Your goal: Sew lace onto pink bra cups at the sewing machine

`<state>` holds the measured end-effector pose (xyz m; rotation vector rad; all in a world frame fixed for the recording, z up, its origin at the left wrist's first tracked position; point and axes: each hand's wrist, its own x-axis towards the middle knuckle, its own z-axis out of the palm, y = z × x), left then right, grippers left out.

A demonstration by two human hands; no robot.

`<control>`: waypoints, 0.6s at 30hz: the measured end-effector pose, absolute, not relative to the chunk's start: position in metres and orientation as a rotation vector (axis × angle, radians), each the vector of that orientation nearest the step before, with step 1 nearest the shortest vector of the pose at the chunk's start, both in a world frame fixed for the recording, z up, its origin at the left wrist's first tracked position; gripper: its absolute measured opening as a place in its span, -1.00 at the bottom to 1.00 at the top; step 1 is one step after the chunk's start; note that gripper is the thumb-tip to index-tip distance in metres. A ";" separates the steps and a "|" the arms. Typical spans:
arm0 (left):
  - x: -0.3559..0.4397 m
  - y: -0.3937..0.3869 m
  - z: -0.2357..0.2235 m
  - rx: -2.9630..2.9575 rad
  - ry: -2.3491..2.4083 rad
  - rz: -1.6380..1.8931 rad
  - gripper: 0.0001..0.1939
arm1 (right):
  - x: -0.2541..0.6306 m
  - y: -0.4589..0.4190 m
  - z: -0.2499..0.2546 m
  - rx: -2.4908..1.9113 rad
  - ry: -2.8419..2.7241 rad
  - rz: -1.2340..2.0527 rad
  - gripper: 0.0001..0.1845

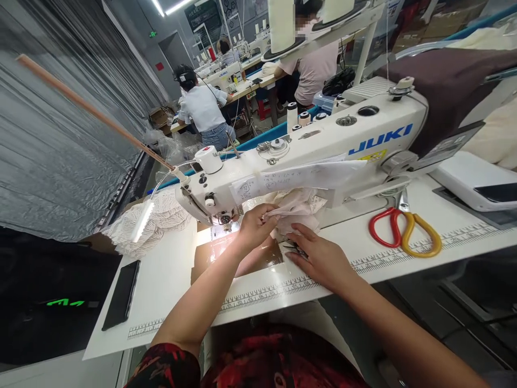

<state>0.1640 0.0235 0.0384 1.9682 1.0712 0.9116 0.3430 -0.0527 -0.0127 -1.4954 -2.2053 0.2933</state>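
Note:
My left hand [258, 226] is closed in a pinch on thin, pale fabric [299, 213], just right of the needle area of a white sewing machine [307, 151]. The cloth is bunched up under the machine's arm, and part of it is hidden behind the fingers. To its right, my right hand [321, 256] is curled around small dark thread snips [298, 249], whose tips point left below the cloth. Part of the snips is hidden by the fingers. A shiny brown plate [218, 258] lies under my left forearm.
Red-and-yellow-handled scissors [420, 237] lie on the right of the table. A black phone [121, 295] and a lace pile [155, 226] are on the left. Handwritten paper [278, 180] hangs on the machine. Several people sit at machines beyond.

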 end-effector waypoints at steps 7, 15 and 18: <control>0.130 -0.050 0.058 2.047 0.998 1.194 -0.85 | 0.335 -0.056 -0.011 -1.574 -2.354 0.080 -0.73; 0.049 -0.090 0.055 1.494 1.145 1.166 -0.53 | 0.338 -0.053 -0.016 -1.266 -2.231 -0.077 -0.69; 0.030 -0.096 0.046 1.405 1.095 1.159 -0.47 | 0.314 -0.061 0.000 -1.095 -2.024 0.250 -0.78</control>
